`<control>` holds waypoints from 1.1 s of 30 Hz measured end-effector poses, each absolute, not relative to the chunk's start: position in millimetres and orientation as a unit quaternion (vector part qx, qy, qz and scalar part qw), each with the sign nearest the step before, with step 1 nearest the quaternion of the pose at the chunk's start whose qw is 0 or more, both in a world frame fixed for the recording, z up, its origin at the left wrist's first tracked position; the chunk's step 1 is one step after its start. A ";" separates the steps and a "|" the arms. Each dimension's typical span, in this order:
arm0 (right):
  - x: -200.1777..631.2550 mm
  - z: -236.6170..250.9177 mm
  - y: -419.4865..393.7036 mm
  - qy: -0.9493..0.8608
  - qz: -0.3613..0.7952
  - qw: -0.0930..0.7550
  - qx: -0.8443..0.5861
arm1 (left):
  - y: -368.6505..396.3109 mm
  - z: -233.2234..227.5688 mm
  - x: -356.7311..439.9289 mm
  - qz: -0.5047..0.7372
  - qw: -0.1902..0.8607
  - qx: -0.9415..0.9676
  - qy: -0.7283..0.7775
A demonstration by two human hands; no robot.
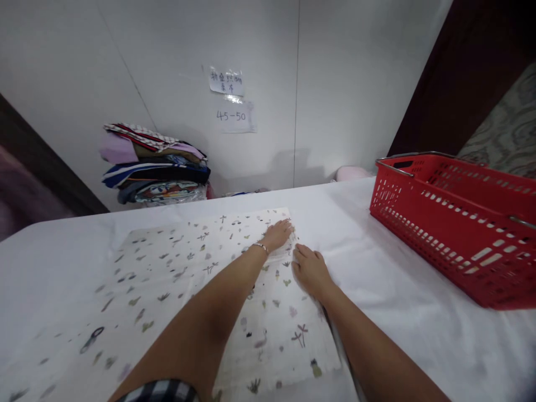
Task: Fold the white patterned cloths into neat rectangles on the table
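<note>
A white cloth printed with small plants and animals (167, 273) lies spread flat on the white table (377, 279). My left hand (278, 234), with a thin bracelet at the wrist, rests palm down on the cloth's far right corner, fingers together. My right hand (310, 271) lies flat on the cloth's right edge, just nearer than the left hand, fingers pointing toward it. Neither hand grips anything that I can see.
A red plastic basket (456, 223) with metal handles stands on the table at the right. A stack of folded clothes (154, 167) sits against the wall at the back left. Two paper notes (230, 97) are taped to the white wall.
</note>
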State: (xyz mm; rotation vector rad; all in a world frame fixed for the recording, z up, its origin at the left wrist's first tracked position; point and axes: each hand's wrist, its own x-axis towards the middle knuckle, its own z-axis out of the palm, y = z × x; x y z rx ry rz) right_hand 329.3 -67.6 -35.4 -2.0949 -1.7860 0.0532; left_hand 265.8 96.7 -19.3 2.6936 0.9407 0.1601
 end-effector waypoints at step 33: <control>307.9 -17.6 -229.6 -0.397 0.277 0.372 -0.792 | -137.4 -13.0 67.1 0.162 0.096 0.969 0.159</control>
